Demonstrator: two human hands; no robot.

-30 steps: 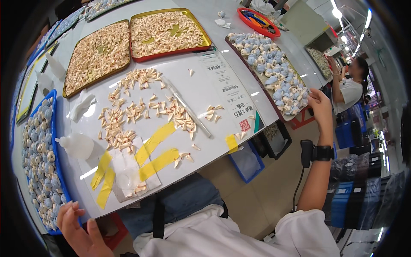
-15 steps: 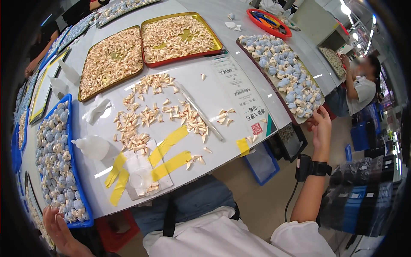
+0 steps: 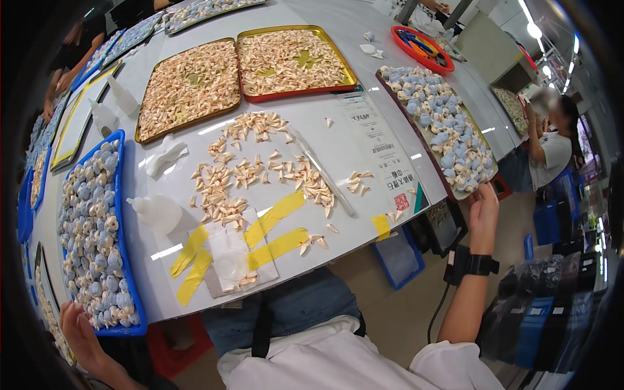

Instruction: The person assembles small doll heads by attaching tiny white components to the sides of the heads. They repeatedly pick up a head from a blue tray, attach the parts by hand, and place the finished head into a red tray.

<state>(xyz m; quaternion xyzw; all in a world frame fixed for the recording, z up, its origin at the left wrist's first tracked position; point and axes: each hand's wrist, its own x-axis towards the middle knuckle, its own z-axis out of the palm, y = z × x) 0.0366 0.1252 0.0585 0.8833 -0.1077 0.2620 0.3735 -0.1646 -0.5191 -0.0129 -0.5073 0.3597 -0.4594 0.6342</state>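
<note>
My right hand [image 3: 482,209] is at the near corner of a long tray [image 3: 404,116] on the right, its fingers bent against the rim. Small blue-and-cream shell-like pieces [image 3: 448,130] fill that tray. By the near end of a blue plastic tray [image 3: 133,279] on the left is my left hand [image 3: 83,339], its fingers loosely curved and apart with nothing visible in them. Similar blue-and-cream pieces [image 3: 91,240] heap up in the blue tray. Loose pointed cream pieces [image 3: 227,201] are scattered over the white table [image 3: 312,250] between my hands.
Two gold trays [image 3: 351,75] of cream pieces stand at the back. White squeeze bottles [image 3: 156,214], yellow tape strips [image 3: 276,218] and a clear rod [image 3: 325,172] are on the table. A red basket [image 3: 422,49] stands far right. Another person [image 3: 552,143] sits beyond.
The view has shifted, so the table appears farther right and slightly lower. My right fingers have drawn closer together at the tray's corner. My left hand remains beside the blue tray.
</note>
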